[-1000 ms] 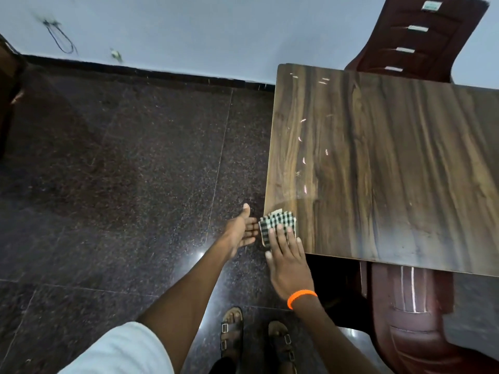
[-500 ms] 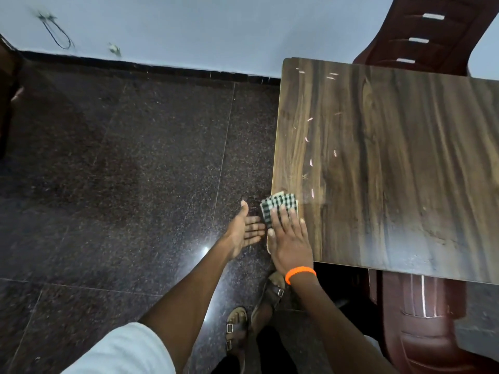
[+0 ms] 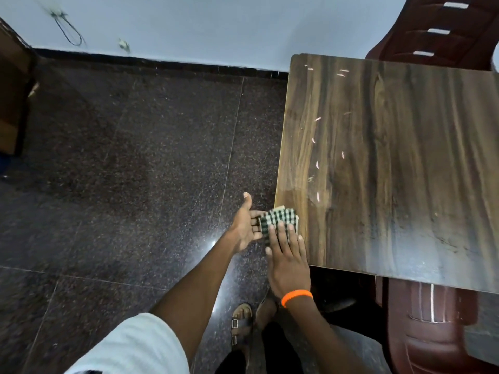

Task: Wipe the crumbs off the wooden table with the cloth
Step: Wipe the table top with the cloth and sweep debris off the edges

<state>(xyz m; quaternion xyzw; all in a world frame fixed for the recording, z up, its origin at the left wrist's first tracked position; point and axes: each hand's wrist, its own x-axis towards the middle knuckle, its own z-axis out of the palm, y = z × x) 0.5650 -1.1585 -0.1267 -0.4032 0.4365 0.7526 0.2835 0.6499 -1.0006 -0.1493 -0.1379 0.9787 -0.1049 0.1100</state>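
Observation:
A folded green-and-white checked cloth (image 3: 279,217) lies at the near left edge of the wooden table (image 3: 391,163), partly hanging past it. My right hand (image 3: 286,255), with an orange wristband, presses flat on the cloth with fingers spread. Cupped palm-up just beside and below the table edge is my left hand (image 3: 247,225), fingertips touching the cloth. Several pale crumbs (image 3: 317,165) lie scattered along the table's left strip, farther from me than the cloth, with more crumbs near the far corner (image 3: 343,72).
A dark red plastic chair (image 3: 437,28) stands behind the table, and another red chair (image 3: 432,327) is tucked under the near side. Dark polished stone floor (image 3: 135,171) spreads to the left. My sandalled feet (image 3: 243,322) stand beside the table corner. A wooden cabinet (image 3: 13,85) is at far left.
The view has shifted a little. My right hand and the cloth stay at the table's near left edge, sliding slightly off it towards my cupped left hand. My feet have stepped.

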